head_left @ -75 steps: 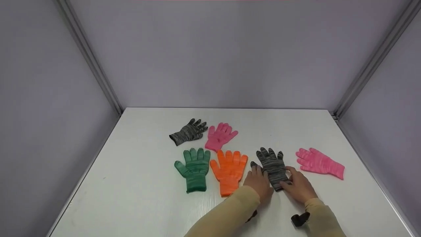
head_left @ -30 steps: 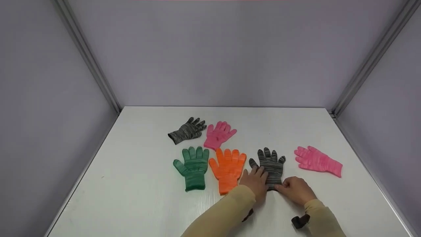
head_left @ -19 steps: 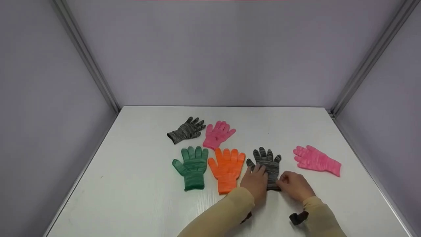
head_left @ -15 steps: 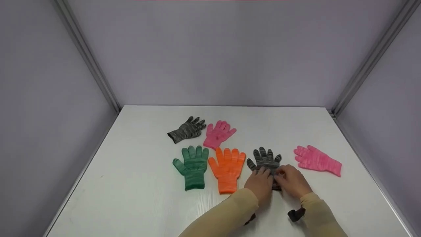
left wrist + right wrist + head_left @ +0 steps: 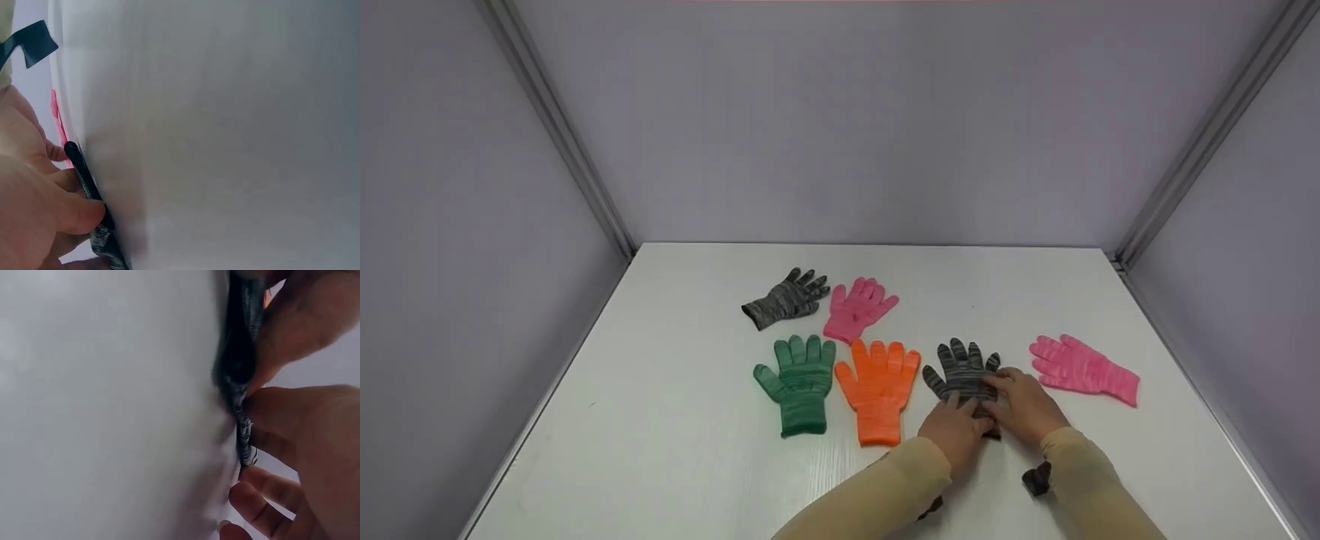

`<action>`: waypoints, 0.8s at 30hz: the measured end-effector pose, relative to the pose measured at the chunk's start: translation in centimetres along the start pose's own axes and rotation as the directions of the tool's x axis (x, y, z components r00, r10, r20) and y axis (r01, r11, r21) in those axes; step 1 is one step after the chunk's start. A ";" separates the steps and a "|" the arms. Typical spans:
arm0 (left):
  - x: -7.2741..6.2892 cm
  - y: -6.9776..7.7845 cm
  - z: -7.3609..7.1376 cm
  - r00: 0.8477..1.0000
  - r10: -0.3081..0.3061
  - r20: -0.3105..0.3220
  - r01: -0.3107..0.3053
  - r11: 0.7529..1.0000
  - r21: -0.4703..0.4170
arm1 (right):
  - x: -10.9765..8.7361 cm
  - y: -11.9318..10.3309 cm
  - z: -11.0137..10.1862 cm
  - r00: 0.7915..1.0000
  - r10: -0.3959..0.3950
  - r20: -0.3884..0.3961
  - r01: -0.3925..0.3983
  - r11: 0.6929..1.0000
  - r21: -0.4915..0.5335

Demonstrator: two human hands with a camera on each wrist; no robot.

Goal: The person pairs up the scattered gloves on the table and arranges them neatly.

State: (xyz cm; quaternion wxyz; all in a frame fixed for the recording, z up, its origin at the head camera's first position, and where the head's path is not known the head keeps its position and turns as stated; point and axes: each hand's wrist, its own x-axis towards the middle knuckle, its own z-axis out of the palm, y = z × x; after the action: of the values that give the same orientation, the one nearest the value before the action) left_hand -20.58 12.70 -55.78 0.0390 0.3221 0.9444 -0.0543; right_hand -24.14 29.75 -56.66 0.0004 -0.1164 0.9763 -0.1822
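Pale grey walls (image 5: pixel 847 120) rise around a white tabletop (image 5: pixel 660 465) that spreads beneath and beyond both hands. Under them lies a grey striped glove (image 5: pixel 961 377), its fingers fanned out past the fingertips and away from the person, its cuff partly covered. The left hand (image 5: pixel 955 435) rests on the glove's lower part with its fingers loosely spread, while the right hand (image 5: pixel 1027 406) touches its right edge, relaxed, thumb and forefinger apart. Just left of the left hand is an orange glove (image 5: pixel 877 390), then a green glove (image 5: pixel 802 386); farther ahead lie a second grey glove (image 5: pixel 786 299) and a pink glove (image 5: pixel 855 309). Near the right hand, on its right, lies another pink glove (image 5: pixel 1084 369).
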 end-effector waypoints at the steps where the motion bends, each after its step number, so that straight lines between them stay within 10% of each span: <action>1: 0.0 0.0 0.2 1.000 -0.002 0.003 0.002 1.000 0.019 | -0.1 0.0 0.1 1.000 0.003 -0.013 -0.004 1.000 -0.008; 16: -2.6 0.3 -0.2 0.988 0.116 0.106 -0.118 0.993 0.014 | -0.9 -0.8 -0.1 0.998 -0.043 0.045 0.043 0.999 -0.002; 24: -2.8 -0.3 0.0 0.995 0.056 0.087 -0.053 0.998 -0.042 | -2.2 -0.3 -0.5 0.987 -0.126 0.096 0.124 0.992 0.032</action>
State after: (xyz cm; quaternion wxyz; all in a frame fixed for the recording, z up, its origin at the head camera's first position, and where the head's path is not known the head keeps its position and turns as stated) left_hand -18.54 10.81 -55.47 0.0885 0.3441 0.9335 -0.0487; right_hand -21.96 30.15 -56.22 0.0384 -0.1862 0.9635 -0.1884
